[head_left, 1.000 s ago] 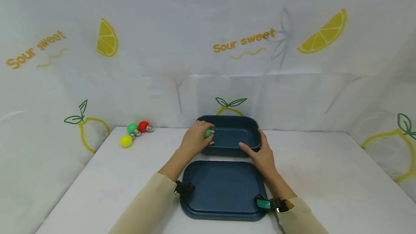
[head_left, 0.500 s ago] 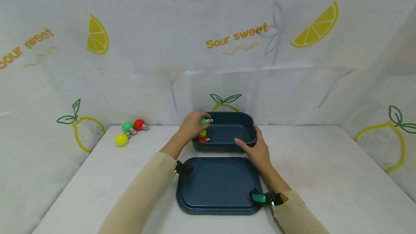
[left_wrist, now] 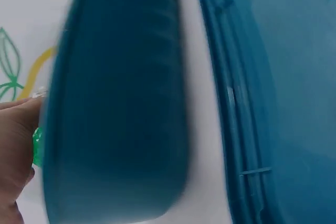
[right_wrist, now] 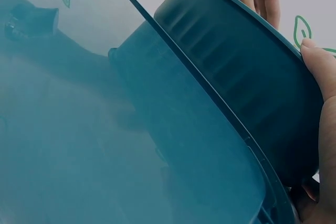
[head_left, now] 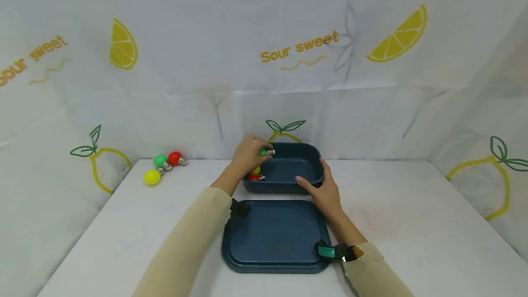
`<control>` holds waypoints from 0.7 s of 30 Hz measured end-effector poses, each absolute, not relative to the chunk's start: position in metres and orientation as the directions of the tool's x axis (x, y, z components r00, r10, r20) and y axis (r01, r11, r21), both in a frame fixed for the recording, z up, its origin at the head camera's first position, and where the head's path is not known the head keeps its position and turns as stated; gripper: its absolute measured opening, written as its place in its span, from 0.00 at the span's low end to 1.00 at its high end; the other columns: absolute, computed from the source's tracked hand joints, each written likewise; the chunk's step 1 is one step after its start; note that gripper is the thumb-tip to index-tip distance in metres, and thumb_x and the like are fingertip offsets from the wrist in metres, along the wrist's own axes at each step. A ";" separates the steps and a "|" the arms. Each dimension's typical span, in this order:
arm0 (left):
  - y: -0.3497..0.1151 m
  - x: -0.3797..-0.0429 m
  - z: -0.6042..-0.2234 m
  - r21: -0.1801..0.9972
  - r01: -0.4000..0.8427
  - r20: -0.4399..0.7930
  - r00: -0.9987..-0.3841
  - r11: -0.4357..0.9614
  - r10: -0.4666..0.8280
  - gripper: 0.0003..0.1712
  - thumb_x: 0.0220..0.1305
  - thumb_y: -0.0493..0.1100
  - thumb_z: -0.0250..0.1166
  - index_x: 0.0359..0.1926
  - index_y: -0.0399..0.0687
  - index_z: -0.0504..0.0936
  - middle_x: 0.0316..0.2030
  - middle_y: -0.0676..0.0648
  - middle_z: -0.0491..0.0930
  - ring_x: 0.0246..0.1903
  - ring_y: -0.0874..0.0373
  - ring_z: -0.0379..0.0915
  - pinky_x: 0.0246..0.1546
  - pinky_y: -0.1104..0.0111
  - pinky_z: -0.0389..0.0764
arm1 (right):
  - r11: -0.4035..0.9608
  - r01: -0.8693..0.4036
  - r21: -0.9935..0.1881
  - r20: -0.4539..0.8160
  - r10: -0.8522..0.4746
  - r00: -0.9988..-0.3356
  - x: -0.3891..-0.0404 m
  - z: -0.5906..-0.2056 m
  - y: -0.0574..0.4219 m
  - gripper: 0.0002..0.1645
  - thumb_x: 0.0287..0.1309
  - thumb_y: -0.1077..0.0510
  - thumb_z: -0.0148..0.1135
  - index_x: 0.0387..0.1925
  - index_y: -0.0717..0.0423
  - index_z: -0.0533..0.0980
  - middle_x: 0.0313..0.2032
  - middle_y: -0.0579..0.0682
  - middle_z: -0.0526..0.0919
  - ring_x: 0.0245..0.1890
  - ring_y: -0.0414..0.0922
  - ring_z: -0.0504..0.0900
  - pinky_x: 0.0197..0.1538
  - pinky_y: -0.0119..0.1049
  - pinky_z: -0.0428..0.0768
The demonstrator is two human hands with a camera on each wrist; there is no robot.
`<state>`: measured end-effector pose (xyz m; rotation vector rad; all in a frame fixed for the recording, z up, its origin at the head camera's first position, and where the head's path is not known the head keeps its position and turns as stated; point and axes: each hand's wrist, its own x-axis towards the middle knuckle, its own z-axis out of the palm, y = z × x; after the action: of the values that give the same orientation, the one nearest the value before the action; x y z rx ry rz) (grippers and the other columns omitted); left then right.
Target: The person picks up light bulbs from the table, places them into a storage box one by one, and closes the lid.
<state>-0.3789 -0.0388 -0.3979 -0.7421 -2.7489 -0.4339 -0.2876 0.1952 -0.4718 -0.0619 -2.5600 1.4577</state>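
Note:
In the head view, my left hand (head_left: 249,154) pinches a green light bulb (head_left: 263,151), its metal base pointing right, above the left back part of a dark blue box (head_left: 280,188). Below that hand, a yellow bulb (head_left: 256,170) and a red bulb (head_left: 253,178) lie at the box's left end, partly hidden. My right hand (head_left: 327,191) grips the box's front right corner, thumb over the rim. The right wrist view shows that thumb (right_wrist: 317,66) on the rim. In the left wrist view, the box wall covers much of the left hand (left_wrist: 16,145).
A flat blue lid (head_left: 276,237) lies on the white table in front of the box. At the back left are loose green (head_left: 160,161), red (head_left: 174,158) and yellow (head_left: 151,177) bulbs. A white lemon-print cloth (head_left: 185,118) hangs behind the table.
My left hand has lifted the green bulb from low in the box up toward its back rim, uncovering the yellow and red bulbs. The right hand keeps its hold. The head view has shifted slightly.

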 end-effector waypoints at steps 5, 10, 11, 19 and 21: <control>-0.033 -0.384 -0.404 0.243 0.520 0.263 -0.848 0.819 0.460 0.17 0.63 0.44 0.72 0.52 0.47 0.87 0.51 0.47 0.86 0.55 0.49 0.77 0.60 0.59 0.79 | 0.517 -0.056 -0.854 0.150 0.142 -0.978 -0.289 -0.474 0.195 0.62 0.58 0.35 0.68 0.81 0.42 0.42 0.81 0.57 0.49 0.80 0.59 0.53 0.77 0.62 0.58; -0.031 -0.388 -0.410 0.270 0.492 0.226 -0.868 0.828 0.442 0.18 0.64 0.42 0.70 0.54 0.44 0.86 0.52 0.45 0.85 0.56 0.50 0.79 0.60 0.60 0.80 | 0.517 -0.075 -0.852 0.170 0.139 -0.976 -0.290 -0.476 0.194 0.62 0.58 0.36 0.69 0.81 0.43 0.43 0.80 0.58 0.50 0.79 0.59 0.54 0.77 0.62 0.59; -0.031 -0.388 -0.412 0.264 0.484 0.214 -0.873 0.834 0.439 0.18 0.65 0.42 0.70 0.54 0.44 0.85 0.53 0.45 0.85 0.56 0.50 0.79 0.60 0.61 0.80 | 0.517 -0.080 -0.852 0.174 0.136 -0.975 -0.290 -0.476 0.193 0.62 0.58 0.37 0.69 0.81 0.44 0.43 0.80 0.58 0.50 0.79 0.59 0.54 0.77 0.63 0.59; -0.027 -0.393 -0.421 0.241 0.486 0.205 -0.872 0.840 0.445 0.17 0.65 0.43 0.70 0.53 0.46 0.86 0.52 0.46 0.86 0.55 0.52 0.81 0.60 0.61 0.80 | 0.513 -0.077 -0.855 0.174 0.142 -0.975 -0.286 -0.475 0.193 0.61 0.58 0.37 0.69 0.81 0.44 0.44 0.81 0.56 0.50 0.79 0.60 0.54 0.76 0.64 0.58; -0.026 -0.395 -0.422 0.236 0.482 0.216 -0.872 0.843 0.439 0.16 0.64 0.43 0.70 0.53 0.46 0.86 0.52 0.46 0.86 0.55 0.52 0.81 0.60 0.61 0.80 | 0.517 -0.077 -0.853 0.177 0.148 -0.973 -0.286 -0.474 0.193 0.61 0.58 0.36 0.68 0.81 0.44 0.44 0.80 0.57 0.50 0.79 0.60 0.54 0.76 0.64 0.58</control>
<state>-0.3948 -0.0264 -0.4218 -0.7210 -2.8679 -0.4276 -0.2860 0.1931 -0.4735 -0.0600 -2.5312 1.4395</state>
